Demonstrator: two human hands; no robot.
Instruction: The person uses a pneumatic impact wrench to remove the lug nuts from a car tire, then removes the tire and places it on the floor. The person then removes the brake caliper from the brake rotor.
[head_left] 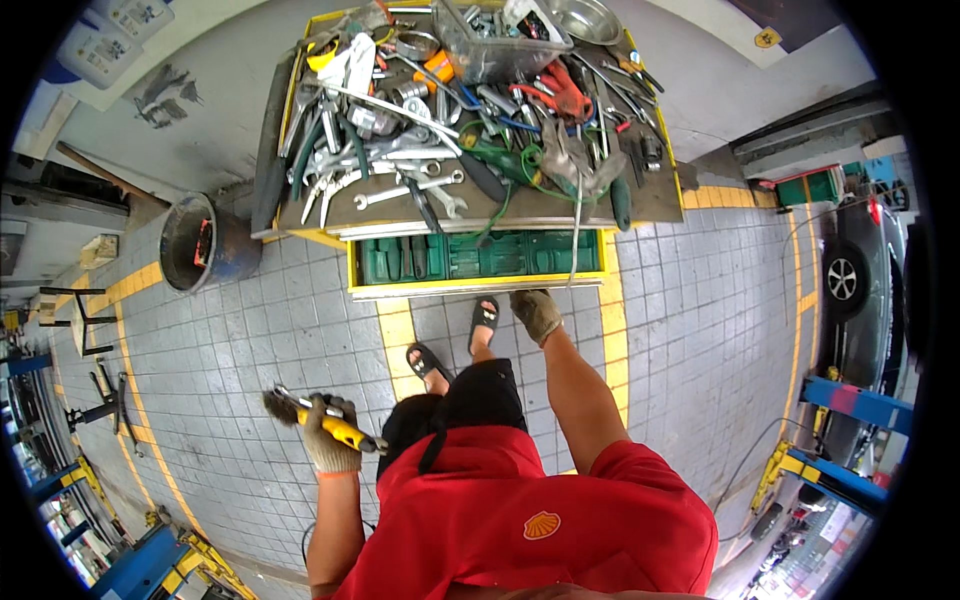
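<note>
My left hand (328, 436), in a knit work glove, is closed around a yellow-and-black hand tool (345, 432). A dark round bristle brush (281, 407) sits at its outer end, and a metal fitting shows at the other. The tool's exact kind is unclear. In front of me, my gloved right hand (538, 315) is at the front edge of an open drawer (480, 291), its fingers curled against the edge and partly hidden. Inside the drawer lies a green moulded tool tray (485, 255) with dark-handled tools on its left side.
Above the drawer, the workbench top (400, 207) is crowded with wrenches, pliers and a clear plastic bin (500, 58). A metal bowl (588, 20) stands at the back. Left is a dark bucket (225, 245); far right, a car (862, 290) and blue lift arms (850, 400).
</note>
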